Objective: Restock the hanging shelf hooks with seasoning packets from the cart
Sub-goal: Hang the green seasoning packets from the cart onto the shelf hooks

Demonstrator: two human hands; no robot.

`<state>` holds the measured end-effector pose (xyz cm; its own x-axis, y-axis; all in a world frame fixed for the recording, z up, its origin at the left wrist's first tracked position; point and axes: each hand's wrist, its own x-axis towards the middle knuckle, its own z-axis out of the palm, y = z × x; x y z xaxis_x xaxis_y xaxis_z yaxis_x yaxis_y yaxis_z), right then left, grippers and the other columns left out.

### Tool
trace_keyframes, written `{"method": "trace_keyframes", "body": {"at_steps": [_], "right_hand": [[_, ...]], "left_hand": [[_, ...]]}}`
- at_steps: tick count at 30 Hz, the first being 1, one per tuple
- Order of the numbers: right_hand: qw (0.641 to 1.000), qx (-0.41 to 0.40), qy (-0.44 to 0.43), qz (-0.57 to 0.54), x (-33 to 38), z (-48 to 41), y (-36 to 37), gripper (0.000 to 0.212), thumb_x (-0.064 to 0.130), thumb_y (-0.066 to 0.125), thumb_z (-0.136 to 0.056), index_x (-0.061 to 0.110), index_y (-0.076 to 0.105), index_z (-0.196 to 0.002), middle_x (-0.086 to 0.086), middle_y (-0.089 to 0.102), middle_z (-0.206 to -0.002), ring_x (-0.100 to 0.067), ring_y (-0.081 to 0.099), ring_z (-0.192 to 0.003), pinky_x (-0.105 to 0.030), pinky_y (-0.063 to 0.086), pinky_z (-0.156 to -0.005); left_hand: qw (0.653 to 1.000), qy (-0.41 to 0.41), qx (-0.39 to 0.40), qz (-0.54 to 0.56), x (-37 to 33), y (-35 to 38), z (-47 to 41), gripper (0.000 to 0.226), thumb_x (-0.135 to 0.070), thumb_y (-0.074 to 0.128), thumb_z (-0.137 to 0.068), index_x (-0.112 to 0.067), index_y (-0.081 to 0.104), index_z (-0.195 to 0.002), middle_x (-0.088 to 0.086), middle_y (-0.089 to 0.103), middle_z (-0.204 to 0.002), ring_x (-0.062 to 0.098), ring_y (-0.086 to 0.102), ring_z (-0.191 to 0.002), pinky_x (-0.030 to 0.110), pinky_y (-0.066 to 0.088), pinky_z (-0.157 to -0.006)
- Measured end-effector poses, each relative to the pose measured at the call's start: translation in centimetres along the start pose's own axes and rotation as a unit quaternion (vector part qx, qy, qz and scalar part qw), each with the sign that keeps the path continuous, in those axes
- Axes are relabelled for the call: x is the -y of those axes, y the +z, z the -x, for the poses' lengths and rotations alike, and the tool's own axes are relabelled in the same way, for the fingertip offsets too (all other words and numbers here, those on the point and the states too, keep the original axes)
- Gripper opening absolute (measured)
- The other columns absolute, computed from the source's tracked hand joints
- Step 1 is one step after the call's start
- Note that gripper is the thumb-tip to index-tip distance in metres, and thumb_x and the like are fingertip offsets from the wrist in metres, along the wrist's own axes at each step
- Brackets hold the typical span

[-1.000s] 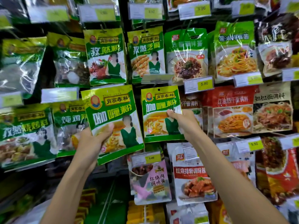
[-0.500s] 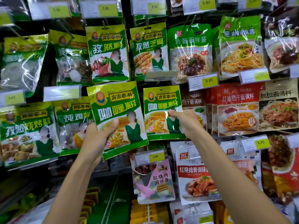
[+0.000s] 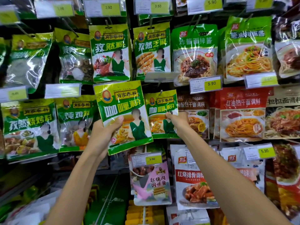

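The left hand [image 3: 103,135] grips a loose curry packet [image 3: 122,116], and the right hand [image 3: 177,121] pinches the hanging curry packet [image 3: 160,111] on its hook [image 3: 161,92].

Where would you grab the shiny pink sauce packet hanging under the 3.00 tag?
Pinch the pink sauce packet by its bottom left corner, coming from the lower left. It hangs flat, its top tucked behind the yellow price tag, and a white rib-sauce packet crowds its right edge.

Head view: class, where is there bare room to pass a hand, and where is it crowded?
Free: the dark gap below the stewed-chicken packet, left of the pink sauce packet. Crowded: noodle sauce packets overlap on the right.
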<state>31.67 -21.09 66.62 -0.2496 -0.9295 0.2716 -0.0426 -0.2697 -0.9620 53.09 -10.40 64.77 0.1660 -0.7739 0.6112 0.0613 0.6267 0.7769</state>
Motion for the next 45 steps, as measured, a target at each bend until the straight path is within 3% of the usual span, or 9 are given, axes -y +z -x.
{"method": "trace_keyframes", "body": {"at_steps": [4,8,13,17,20,23,31,35,45], "right_hand": [[0.997,-0.002,-0.027,0.079,-0.4,-0.7,0.4,0.052,0.029,0.061,-0.093,-0.007,0.045,-0.127,-0.020,0.053,-0.128,-0.034,0.051,-0.117,-0.037,0.045,-0.089],[0.967,0.023,-0.106,0.229,-0.7,1.2,-1.4,0.037,0.036,0.053,-0.097,0.000,0.058,-0.096,-0.009,0.056,-0.080,-0.025,0.055,-0.073,-0.032,0.041,-0.056],[0.876,-0.175,-0.384,0.234,-1.0,6.2,-6.3,0.010,0.019,0.055,-0.096,0.011,0.062,-0.095,0.001,0.063,-0.079,-0.016,0.057,-0.070,-0.025,0.038,-0.060],[0.750,-0.261,-0.557,0.243,3.2,6.2,-9.1,0.016,0.011,0.054,-0.094,0.004,0.066,-0.103,-0.010,0.068,-0.093,-0.019,0.061,-0.084,-0.027,0.045,-0.075],[0.727,-0.238,-0.550,0.336,5.1,3.3,-9.8,0.030,0.016,0.050,-0.097,0.002,0.059,-0.122,-0.015,0.062,-0.122,-0.029,0.055,-0.117,-0.037,0.040,-0.102],[0.709,-0.205,-0.538,0.408,5.2,0.6,-9.9,0.038,0.020,0.046,-0.099,0.000,0.052,-0.131,-0.017,0.053,-0.134,-0.031,0.045,-0.130,-0.040,0.031,-0.112],[0.683,-0.216,-0.561,0.415,4.1,-1.7,-9.6,0.036,0.018,0.048,-0.099,-0.002,0.052,-0.128,-0.020,0.056,-0.128,-0.033,0.050,-0.123,-0.040,0.034,-0.109],[0.686,-0.214,-0.561,0.409,4.1,-1.7,-9.5,0.037,0.018,0.047,-0.099,-0.002,0.052,-0.130,-0.020,0.055,-0.130,-0.033,0.049,-0.125,-0.040,0.035,-0.110],[0.690,-0.213,-0.564,0.400,4.0,-1.7,-9.4,0.036,0.012,0.049,-0.098,-0.004,0.051,-0.130,-0.020,0.054,-0.130,-0.034,0.048,-0.126,-0.043,0.038,-0.109]], "left_hand": [[1.000,-0.005,0.003,-0.006,0.6,0.5,0.0,0.031,-0.028,0.069,-0.070,-0.014,0.065,-0.098,-0.001,0.076,-0.086,0.012,0.072,-0.082,0.022,0.058,-0.067],[1.000,-0.014,0.003,0.008,1.2,1.2,0.2,0.035,-0.030,0.070,-0.070,-0.015,0.066,-0.102,0.003,0.076,-0.092,0.016,0.073,-0.085,0.026,0.059,-0.068],[0.998,-0.055,0.001,0.042,2.3,3.4,-0.2,0.074,-0.037,0.076,-0.065,0.001,0.050,-0.124,0.014,0.074,-0.092,0.025,0.073,-0.083,0.040,0.061,-0.069],[0.996,-0.072,0.045,0.040,3.0,6.5,-1.0,0.066,-0.038,0.074,-0.066,0.000,0.054,-0.116,0.007,0.076,-0.082,0.021,0.073,-0.075,0.031,0.059,-0.061],[0.995,-0.078,0.059,0.036,3.7,8.2,-1.7,0.038,-0.035,0.072,-0.070,-0.013,0.055,-0.096,-0.001,0.074,-0.070,0.015,0.073,-0.069,0.029,0.059,-0.060],[0.994,-0.083,0.064,0.021,4.3,8.9,-2.7,0.022,-0.031,0.070,-0.082,-0.019,0.052,-0.085,-0.003,0.074,-0.069,0.014,0.073,-0.072,0.041,0.057,-0.083],[0.991,-0.102,0.083,0.005,4.9,9.9,-4.5,0.016,-0.027,0.068,-0.087,-0.014,0.061,-0.081,0.003,0.074,-0.073,0.020,0.072,-0.076,0.038,0.057,-0.081],[0.989,-0.122,0.084,0.003,5.2,9.9,-4.5,0.034,-0.031,0.068,-0.085,-0.003,0.059,-0.101,0.007,0.074,-0.081,0.021,0.072,-0.082,0.038,0.055,-0.086],[0.987,-0.140,0.080,-0.012,6.0,9.5,-5.3,0.029,-0.031,0.068,-0.085,-0.003,0.064,-0.093,0.011,0.073,-0.080,0.022,0.072,-0.075,0.039,0.057,-0.079]]}}
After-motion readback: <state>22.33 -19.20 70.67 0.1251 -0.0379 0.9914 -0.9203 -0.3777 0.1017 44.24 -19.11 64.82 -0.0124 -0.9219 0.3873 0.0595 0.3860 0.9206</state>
